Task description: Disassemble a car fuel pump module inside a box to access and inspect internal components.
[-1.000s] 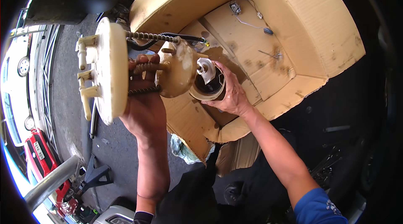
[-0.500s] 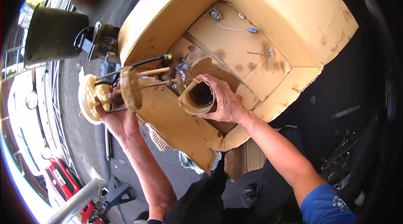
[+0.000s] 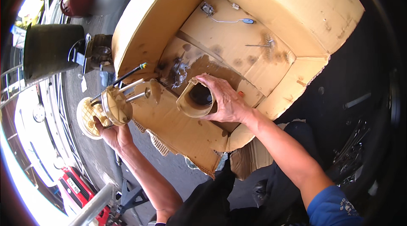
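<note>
My left hand [image 3: 117,136] grips the yellowed plastic top of a fuel pump module [image 3: 87,118] by its round ribbed flange. A second disc, metal guide rods and a black corrugated hose [image 3: 129,73] with a coloured tip extend from it toward the box. My right hand [image 3: 224,99] is wrapped round the far and right sides of an open, yellowed plastic canister [image 3: 183,104]. Its mouth faces up toward me, with a dark inside. The canister is over the near part of a cardboard box [image 3: 296,18], apart from the module top.
On the wet-stained box floor lie a small sender unit [image 3: 207,9], a wire arm with a blue float [image 3: 248,21] and a thin rod-like part [image 3: 258,45]. A black bucket [image 3: 53,50] stands at far left, a jack stand [image 3: 132,194] near left. Several tools [image 3: 352,145] lie at right.
My left hand has swung the module top down and slightly left, away from the canister. My right hand keeps the canister in nearly the same place. The view has shifted a little.
</note>
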